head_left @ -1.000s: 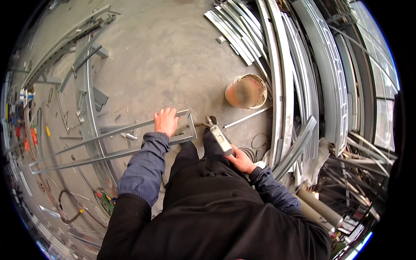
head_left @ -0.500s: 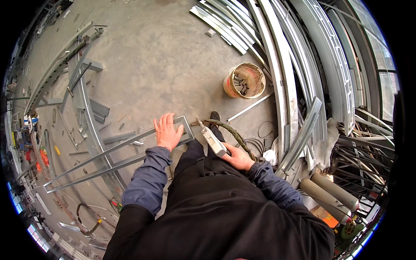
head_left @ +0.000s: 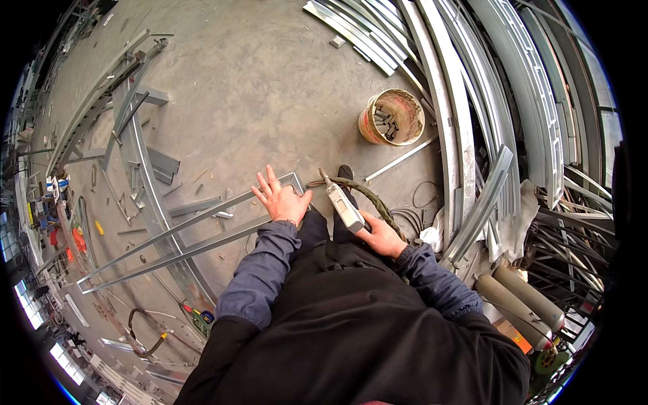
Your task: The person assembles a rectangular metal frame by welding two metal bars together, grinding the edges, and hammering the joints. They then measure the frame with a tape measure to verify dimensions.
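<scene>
My left hand has its fingers spread and hovers over or rests on the near end of a long, narrow galvanized steel frame; whether the palm touches the metal is hard to tell. The frame slants away to the lower left. In my right hand is a pale grey handheld meter with a tapered nose and a small window. Its nose points up and away from me, close to the frame's end. The right fingers are wrapped round its lower part and partly hidden.
A dirty bucket with short metal pieces stands ahead. Long steel profiles are stacked along the right. A thick cable lies near my shoe, and gas cylinders lie at lower right. Steel offcuts litter the left floor.
The view has shifted slightly, so the surroundings sit farther right. My left hand has moved toward the frame's near end, its fingers now more spread. My right hand keeps hold of the meter.
</scene>
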### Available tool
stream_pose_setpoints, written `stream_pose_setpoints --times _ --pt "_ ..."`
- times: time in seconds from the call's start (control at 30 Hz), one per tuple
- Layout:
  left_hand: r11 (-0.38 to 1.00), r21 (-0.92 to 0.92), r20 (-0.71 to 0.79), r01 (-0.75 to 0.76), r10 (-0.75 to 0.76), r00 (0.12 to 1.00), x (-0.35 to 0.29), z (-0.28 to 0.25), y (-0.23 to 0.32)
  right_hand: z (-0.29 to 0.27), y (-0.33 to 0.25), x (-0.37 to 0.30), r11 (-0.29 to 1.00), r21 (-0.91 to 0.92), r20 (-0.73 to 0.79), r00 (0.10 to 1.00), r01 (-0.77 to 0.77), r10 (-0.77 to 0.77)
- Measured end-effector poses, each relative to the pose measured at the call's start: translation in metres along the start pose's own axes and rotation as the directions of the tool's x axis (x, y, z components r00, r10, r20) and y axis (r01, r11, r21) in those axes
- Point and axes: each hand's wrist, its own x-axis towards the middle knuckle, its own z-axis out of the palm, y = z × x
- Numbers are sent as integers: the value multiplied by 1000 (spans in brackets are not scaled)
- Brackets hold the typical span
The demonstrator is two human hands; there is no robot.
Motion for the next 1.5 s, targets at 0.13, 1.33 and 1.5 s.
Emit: stream_pose_setpoints --times 0.13,1.33,1.5 --pt "997 -60 0 55 -55 999 6 6 2 -1 7 -1 1000 -2 1 1000 9 -9" --pt "969 -245 -89 -6 -17 996 5 22 -17 1 3 0 998 -60 33 999 1 1" --pt "973 -232 -66 2 -17 998 6 19 -16 0 -9 1 997 -74 28 1000 5 -2"
